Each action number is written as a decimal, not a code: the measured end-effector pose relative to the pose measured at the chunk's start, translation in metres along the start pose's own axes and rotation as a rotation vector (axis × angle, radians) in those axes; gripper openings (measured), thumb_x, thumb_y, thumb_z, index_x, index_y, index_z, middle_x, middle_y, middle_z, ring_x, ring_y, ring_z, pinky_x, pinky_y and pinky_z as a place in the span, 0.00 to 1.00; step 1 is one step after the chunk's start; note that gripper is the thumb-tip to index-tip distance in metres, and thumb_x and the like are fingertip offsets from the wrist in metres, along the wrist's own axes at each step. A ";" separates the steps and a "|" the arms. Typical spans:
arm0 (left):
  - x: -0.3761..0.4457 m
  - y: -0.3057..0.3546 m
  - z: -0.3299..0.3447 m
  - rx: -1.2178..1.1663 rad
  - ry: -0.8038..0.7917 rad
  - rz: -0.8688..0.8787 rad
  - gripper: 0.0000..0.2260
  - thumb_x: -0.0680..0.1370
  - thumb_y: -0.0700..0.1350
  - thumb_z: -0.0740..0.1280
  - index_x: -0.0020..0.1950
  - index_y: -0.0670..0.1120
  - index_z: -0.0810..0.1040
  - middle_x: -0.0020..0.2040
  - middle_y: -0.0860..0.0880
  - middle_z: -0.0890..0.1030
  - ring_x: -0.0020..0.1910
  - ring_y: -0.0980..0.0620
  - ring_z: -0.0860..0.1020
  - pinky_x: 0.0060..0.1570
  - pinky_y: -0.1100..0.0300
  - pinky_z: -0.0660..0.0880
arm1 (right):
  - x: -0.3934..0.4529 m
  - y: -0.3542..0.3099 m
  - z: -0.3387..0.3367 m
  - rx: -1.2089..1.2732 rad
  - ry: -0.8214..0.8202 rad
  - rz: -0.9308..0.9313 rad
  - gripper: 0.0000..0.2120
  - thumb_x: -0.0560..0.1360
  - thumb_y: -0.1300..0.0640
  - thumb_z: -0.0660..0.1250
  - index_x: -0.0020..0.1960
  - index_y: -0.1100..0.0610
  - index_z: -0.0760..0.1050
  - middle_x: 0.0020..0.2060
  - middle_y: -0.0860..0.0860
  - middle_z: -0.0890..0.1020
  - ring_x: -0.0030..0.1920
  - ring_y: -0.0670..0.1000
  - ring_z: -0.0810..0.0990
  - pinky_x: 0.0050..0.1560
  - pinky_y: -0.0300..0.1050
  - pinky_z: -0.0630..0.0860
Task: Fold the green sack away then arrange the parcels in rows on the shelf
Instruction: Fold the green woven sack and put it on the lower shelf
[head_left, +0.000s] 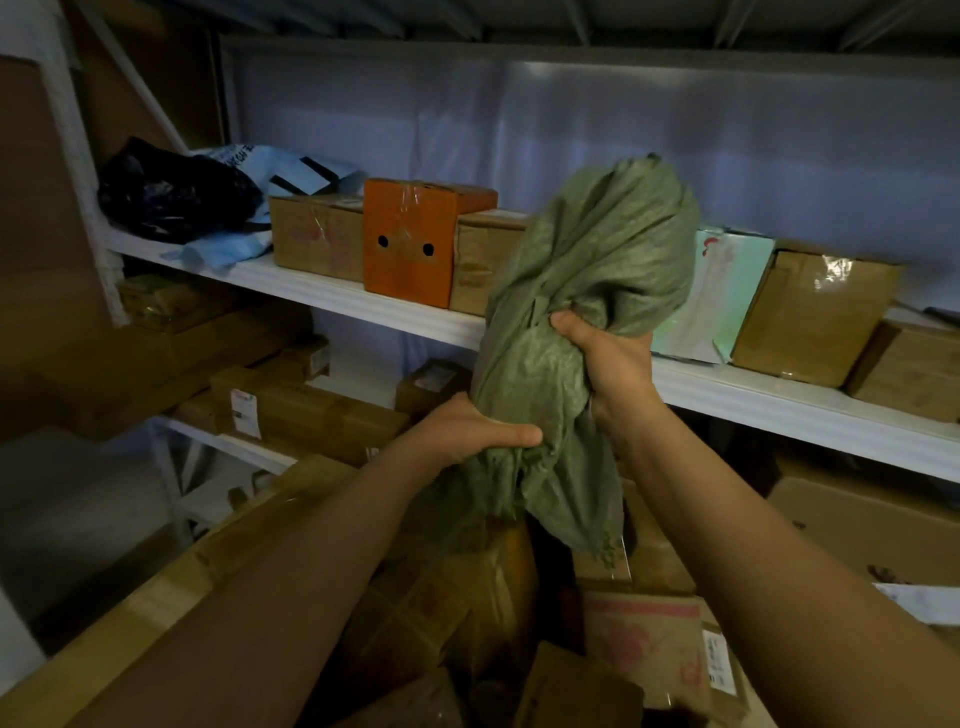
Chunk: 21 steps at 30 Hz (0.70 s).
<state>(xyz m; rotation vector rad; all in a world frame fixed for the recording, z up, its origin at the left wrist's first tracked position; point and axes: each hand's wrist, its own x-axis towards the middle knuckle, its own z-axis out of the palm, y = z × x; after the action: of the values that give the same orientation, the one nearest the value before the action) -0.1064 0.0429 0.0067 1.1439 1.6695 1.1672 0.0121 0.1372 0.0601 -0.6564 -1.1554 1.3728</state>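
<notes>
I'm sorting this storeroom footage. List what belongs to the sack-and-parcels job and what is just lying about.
Job: green sack, gripped by left hand and right hand; orange box; brown boxes; shelf.

Lying about: black bag; blue mailer; floor cartons.

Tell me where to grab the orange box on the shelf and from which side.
Take the orange box by its front end, which juts past the brown boxes flanking it. Come from the front, hands on its two side faces: it stands upright and taller than its neighbours, so the rear sides look blocked. Both hands now grip the green sack.
</notes>
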 end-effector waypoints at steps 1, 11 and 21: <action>0.000 0.000 0.002 -0.059 -0.025 0.024 0.37 0.61 0.53 0.80 0.68 0.50 0.71 0.60 0.53 0.78 0.60 0.50 0.76 0.60 0.55 0.73 | 0.000 -0.005 0.002 0.071 -0.021 0.018 0.43 0.52 0.56 0.82 0.65 0.59 0.71 0.56 0.55 0.82 0.54 0.55 0.83 0.58 0.57 0.78; 0.005 0.017 0.012 0.043 0.167 0.228 0.19 0.74 0.37 0.70 0.65 0.43 0.73 0.58 0.52 0.75 0.58 0.53 0.74 0.53 0.67 0.68 | -0.006 -0.030 0.008 0.393 -0.234 0.314 0.35 0.60 0.57 0.78 0.65 0.63 0.74 0.60 0.61 0.79 0.60 0.62 0.78 0.62 0.61 0.74; 0.000 0.032 0.002 0.924 0.365 0.082 0.16 0.81 0.53 0.58 0.59 0.44 0.77 0.55 0.45 0.80 0.54 0.45 0.80 0.50 0.54 0.78 | -0.010 -0.036 0.002 0.479 -0.402 0.426 0.16 0.77 0.49 0.61 0.58 0.60 0.76 0.51 0.59 0.82 0.52 0.58 0.80 0.54 0.55 0.78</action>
<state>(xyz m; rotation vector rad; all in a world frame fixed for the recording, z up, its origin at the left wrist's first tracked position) -0.0973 0.0490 0.0373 1.6055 2.5955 0.6442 0.0263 0.1217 0.0907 -0.2886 -0.9605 2.1310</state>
